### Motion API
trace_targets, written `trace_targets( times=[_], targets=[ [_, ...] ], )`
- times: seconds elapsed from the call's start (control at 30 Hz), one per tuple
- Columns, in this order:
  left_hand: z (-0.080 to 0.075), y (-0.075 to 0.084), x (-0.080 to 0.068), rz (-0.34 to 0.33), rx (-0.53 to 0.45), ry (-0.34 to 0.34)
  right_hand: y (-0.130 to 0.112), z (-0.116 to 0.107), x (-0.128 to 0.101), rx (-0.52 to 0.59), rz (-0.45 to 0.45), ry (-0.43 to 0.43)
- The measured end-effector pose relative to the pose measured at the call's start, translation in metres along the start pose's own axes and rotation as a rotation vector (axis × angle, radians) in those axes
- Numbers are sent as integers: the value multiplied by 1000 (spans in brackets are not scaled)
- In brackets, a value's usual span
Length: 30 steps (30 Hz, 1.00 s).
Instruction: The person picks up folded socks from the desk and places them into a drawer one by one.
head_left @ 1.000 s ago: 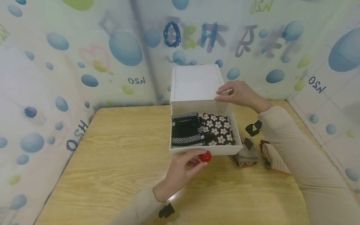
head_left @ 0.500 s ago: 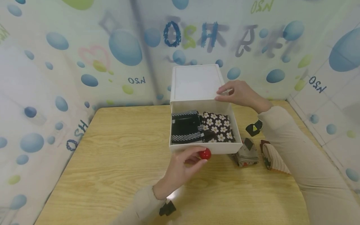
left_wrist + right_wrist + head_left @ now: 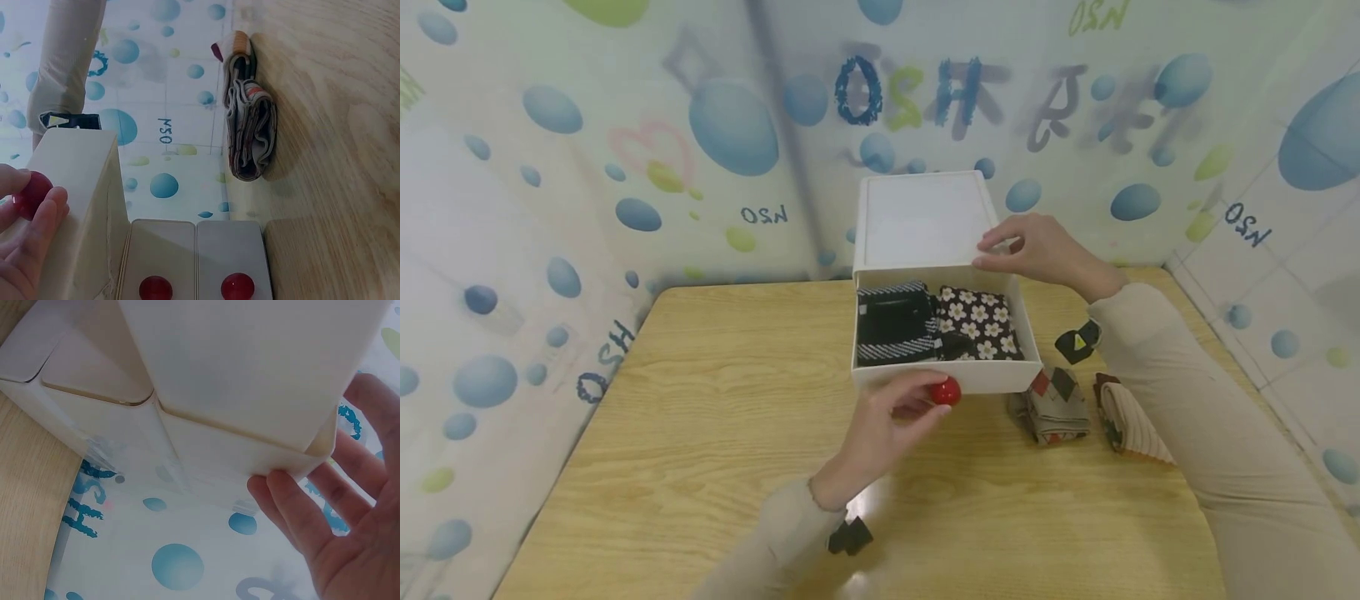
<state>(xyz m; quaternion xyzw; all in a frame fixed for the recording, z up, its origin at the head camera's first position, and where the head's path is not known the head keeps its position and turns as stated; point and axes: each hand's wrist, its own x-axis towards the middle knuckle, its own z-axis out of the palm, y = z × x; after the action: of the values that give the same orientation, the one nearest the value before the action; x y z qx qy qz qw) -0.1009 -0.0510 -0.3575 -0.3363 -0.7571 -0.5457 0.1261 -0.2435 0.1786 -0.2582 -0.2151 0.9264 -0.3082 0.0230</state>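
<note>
A white drawer point(image 3: 992, 377) stands partly pulled out of its white casing point(image 3: 921, 221) at the back of the wooden table point(image 3: 700, 417). My left hand point(image 3: 887, 425) pinches the drawer's red knob point(image 3: 946, 391); the left wrist view shows the knob point(image 3: 34, 194) between the fingertips point(image 3: 37, 231). Inside lie black striped socks point(image 3: 893, 332) and dark floral socks point(image 3: 977, 323). My right hand point(image 3: 1037, 248) rests against the casing's front right corner. In the right wrist view its fingers point(image 3: 325, 531) lie fairly straight beside the casing point(image 3: 250, 375).
Two folded sock bundles lie on the table right of the drawer, one patterned grey point(image 3: 1056, 407), one ribbed cream point(image 3: 1131, 414). Bubble-print walls close in behind and on both sides. Two white panels with red knobs point(image 3: 155, 289) show at the bottom of the left wrist view.
The drawer has slid back into the casing by a short way, with my left hand following on the knob. My right hand has stayed put.
</note>
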Motion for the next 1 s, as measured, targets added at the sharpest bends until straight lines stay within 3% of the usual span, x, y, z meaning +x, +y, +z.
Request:
trace_targets(
  times=[0.1, 0.33, 0.6, 0.83, 1.0],
  targets=[
    [-1, 1, 5, -11, 9, 2, 0, 0, 0, -2, -3, 1],
    [-8, 21, 20, -50, -6, 10, 1, 1, 1, -3, -6, 12],
    [-12, 19, 30, -63, -8, 13, -1, -1, -1, 3, 7, 9],
    [-8, -14, 33, -90, -35, 6, -2, -1, 0, -1, 7, 10],
    [-11, -23, 40, -131, -44, 17, -3, 0, 0, -4, -2, 9]
  ],
)
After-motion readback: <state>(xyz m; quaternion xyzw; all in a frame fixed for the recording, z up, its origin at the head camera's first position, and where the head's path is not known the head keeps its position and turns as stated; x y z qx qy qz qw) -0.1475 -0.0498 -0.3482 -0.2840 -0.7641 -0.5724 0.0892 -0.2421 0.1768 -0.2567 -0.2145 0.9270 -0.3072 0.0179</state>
